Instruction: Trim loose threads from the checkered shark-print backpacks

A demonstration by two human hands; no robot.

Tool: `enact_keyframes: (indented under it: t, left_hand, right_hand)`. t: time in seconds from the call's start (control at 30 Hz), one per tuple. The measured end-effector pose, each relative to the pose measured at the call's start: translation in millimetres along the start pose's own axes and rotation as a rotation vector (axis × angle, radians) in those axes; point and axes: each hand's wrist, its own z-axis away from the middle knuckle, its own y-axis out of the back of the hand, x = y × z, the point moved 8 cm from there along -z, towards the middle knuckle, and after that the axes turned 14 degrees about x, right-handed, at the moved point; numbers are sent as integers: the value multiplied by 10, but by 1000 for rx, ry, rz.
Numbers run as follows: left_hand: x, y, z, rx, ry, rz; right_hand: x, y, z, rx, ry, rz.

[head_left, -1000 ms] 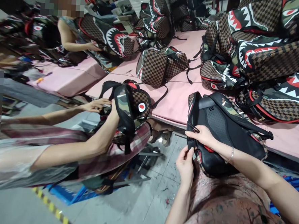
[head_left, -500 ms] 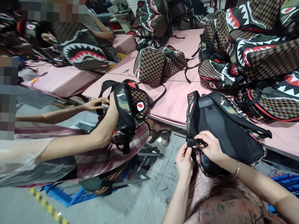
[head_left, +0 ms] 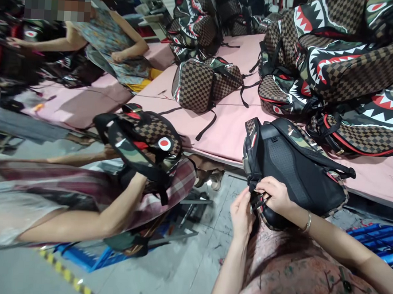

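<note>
Backpack (head_left: 286, 166) lies back-up, desk (head_left: 224, 142) edge to lap (head_left: 285, 268). Left hand (head_left: 241, 211) pinches near strap (head_left: 253, 179) end; right hand (head_left: 276, 196) grips dark piece (head_left: 258, 200), identity unclear. Near-strap work appears unfinished; far strap (head_left: 306, 141) untouched.

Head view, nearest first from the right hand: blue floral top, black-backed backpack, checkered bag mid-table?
1. Black-backed backpack: partly beneath the right hand.
2. Checkered bag: ahead, leftward, on the pink table.
3. Blue floral top: farther off, upper left.
</note>
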Motion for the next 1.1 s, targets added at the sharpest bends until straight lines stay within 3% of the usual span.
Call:
enact_keyframes:
  t: [0.17, 0.27, 0.4, 0.6, 0.8, 0.87, 1.1]
  left_hand:
    - [31, -15, -19, 22, 5, -79]
    - [62, -49, -45, 32, 40, -113]
    - [130, -87, -81, -8, -3, -151]
    - [218, -110, -85, -39, -234, -229]
    - [246, -103, -40, 45, -320, -262]
    - [252, -112, -32, 40, -347, -282]
    - [251, -140, -22, -1, -418, -317]
  right_hand:
    - [-147, 25, 75, 29, 282, 80]
    - [-175, 9, 99, 8, 349, 75]
    - [-116, -11, 94, -34, 299, 87]
    - [-75, 36, 58, 28, 188, 74]
    - [101, 140, 31, 20, -255, -10]
    - [151, 218, 42, 15, -334, 24]
    - [135, 317, 33, -30, -172, 216]
